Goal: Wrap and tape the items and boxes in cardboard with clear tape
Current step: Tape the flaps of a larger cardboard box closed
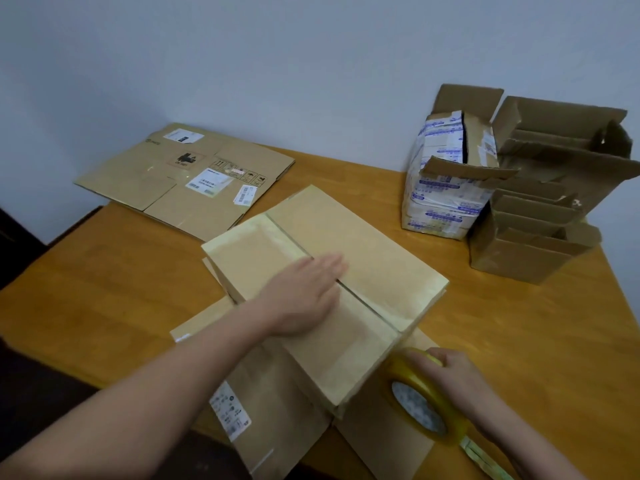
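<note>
Right hand [450, 372] grips the tape roll [420, 407] at the near end of the parcel [363, 258]; its seam [367, 305] runs away toward the far edge of the tabletop [104, 289], under the flat left hand [304, 292].

The left hand [304, 289] was blurred at its fingertips. The right hand [453, 375] hid part of the tape roll [420, 408], whose loose tail ran off the bottom edge. Print on the flattened carton [180, 181] at upper left was too small to read.
</note>
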